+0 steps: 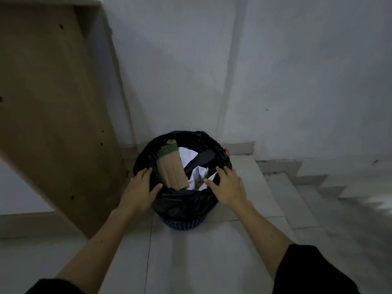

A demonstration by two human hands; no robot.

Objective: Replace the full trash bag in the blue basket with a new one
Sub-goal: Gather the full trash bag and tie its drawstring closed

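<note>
1. Nearest the camera, two dark sleeves (314, 270) are framing the view at 5 and 7 o'clock, with two bare forearms running up toward the basket.
2. The left hand (139, 188) is resting on the bag's rim at the basket's 9 o'clock, fingers spread and lying flat on the plastic, thumb reaching inward. It is not yet pinching anything.
3. The right hand (228, 186) is sitting at the 3 o'clock side of the rim, fingers spread. Whether its fingertips are touching the plastic cannot be told.
4. The black trash bag (186, 200) is lining the blue basket (182, 223), which is standing on the tiled floor (191, 262) at centre frame, near the wall (275, 71). Only a band of blue lattice is showing, because the bag is folded down over the rim.
5. Judgement: the hands are flanking the rim on opposite sides in order to gather the bag's edge for lifting out.
6. Count: one basket, one bag, one brown cardboard carton (171, 168) leaning toward 11 o'clock, several crumpled white papers (188, 155), one wooden panel (53, 102) at 10 o'clock. No new bag is showing.
</note>
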